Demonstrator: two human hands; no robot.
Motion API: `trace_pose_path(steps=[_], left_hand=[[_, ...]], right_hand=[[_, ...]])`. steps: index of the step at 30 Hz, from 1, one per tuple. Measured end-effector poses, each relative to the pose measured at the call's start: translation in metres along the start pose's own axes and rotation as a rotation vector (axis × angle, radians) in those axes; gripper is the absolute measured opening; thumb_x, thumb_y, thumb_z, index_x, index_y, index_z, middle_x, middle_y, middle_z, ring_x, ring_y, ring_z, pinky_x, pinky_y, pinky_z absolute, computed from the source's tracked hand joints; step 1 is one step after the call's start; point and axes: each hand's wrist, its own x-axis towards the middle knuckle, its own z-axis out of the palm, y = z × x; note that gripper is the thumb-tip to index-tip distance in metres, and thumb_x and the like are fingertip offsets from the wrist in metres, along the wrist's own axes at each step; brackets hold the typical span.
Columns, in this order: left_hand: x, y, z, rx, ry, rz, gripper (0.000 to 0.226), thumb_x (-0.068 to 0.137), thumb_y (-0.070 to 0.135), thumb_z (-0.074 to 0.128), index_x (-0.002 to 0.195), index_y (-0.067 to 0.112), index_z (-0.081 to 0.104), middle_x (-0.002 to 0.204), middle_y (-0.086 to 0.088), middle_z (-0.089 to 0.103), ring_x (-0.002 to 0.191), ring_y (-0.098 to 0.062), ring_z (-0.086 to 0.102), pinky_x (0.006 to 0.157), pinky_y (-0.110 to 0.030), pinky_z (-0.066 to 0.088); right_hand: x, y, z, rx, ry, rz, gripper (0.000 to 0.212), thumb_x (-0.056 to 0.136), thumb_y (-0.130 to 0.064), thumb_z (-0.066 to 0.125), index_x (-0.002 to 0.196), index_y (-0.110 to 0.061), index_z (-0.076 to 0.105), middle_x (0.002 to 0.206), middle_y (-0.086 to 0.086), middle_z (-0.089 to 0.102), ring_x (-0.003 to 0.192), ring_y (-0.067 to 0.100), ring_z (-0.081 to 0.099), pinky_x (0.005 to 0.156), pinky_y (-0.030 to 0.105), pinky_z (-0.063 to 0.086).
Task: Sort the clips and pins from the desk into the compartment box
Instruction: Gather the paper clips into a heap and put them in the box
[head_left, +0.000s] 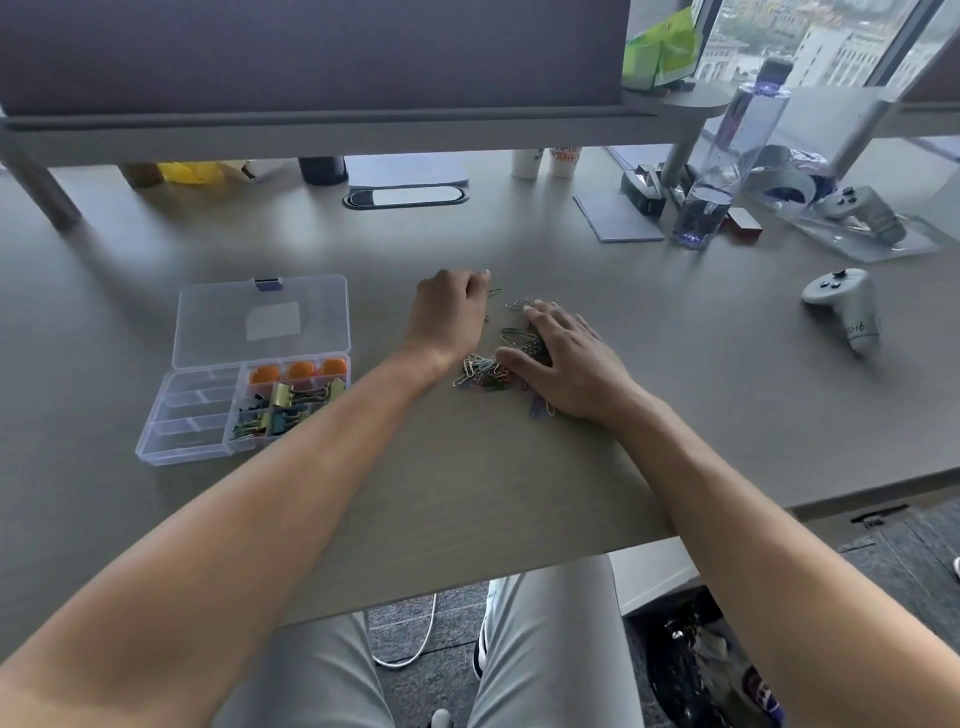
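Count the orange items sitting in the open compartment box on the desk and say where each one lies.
3. The orange items sit in a row in the compartment box's back right compartment: left, middle, right. Others may be hidden beneath them.

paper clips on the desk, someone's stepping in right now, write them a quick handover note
Left hand: fingers curled at the far edge of the scatter; whether it holds a clip cannot be told.
Right hand: flat, fingers spread, resting on the paper clips.
Compartment box: open, left of the hands, lid back.
Done: binder clips and orange pins fill the right compartments.
Left: the paper clip pile is on the desk; the left compartments look empty.
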Motion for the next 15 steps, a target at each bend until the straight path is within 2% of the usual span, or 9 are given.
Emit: trace_pose_path(steps=[4,7,9,12,15], left_hand=[[0.000,-0.006,-0.008,-0.010,0.010,-0.031,0.054,0.104,0.028,0.048,0.054,0.013,0.034,0.049,-0.004,0.036,0.061,-0.030,0.038,0.059,-0.036,0.023],[-0.004,-0.008,-0.012,-0.022,-0.001,-0.042,0.052,0.103,0.028,0.048,0.056,0.011,0.035,0.051,-0.007,0.038,0.062,-0.031,0.038,0.059,-0.037,0.020],[-0.008,-0.009,-0.012,-0.026,-0.011,-0.045,0.052,0.103,0.028,0.048,0.056,0.010,0.035,0.051,-0.008,0.036,0.061,-0.031,0.036,0.058,-0.038,0.021],[-0.016,-0.010,-0.012,-0.048,-0.023,-0.035,0.049,0.103,0.027,0.048,0.060,0.007,0.037,0.053,-0.011,0.033,0.061,-0.030,0.031,0.059,-0.039,0.018],[-0.022,-0.009,-0.013,-0.059,-0.028,-0.025,0.048,0.103,0.026,0.048,0.061,0.003,0.041,0.056,-0.015,0.037,0.061,-0.030,0.032,0.058,-0.038,0.017]], right_hand=[[-0.018,-0.006,0.005,0.031,0.036,-0.067,0.079,0.094,-0.069,0.051,0.155,-0.020,0.041,0.163,-0.006,0.035,0.152,0.013,0.028,0.121,0.030,0.025],[-0.029,-0.005,0.008,0.056,0.125,-0.060,0.072,0.094,-0.064,0.054,0.150,-0.019,0.047,0.156,-0.004,0.043,0.145,0.016,0.038,0.116,0.032,0.033],[-0.030,-0.005,0.008,0.023,0.211,0.015,0.078,0.092,-0.072,0.050,0.147,-0.018,0.050,0.149,0.001,0.046,0.140,0.022,0.040,0.113,0.037,0.037],[-0.027,-0.009,0.006,-0.182,0.271,0.144,0.088,0.084,-0.089,0.036,0.135,-0.021,0.058,0.129,0.007,0.053,0.124,0.029,0.047,0.104,0.042,0.041],[-0.021,-0.014,0.006,-0.270,0.259,0.159,0.082,0.083,-0.090,0.035,0.119,-0.021,0.059,0.114,0.007,0.053,0.108,0.031,0.055,0.087,0.041,0.048]])
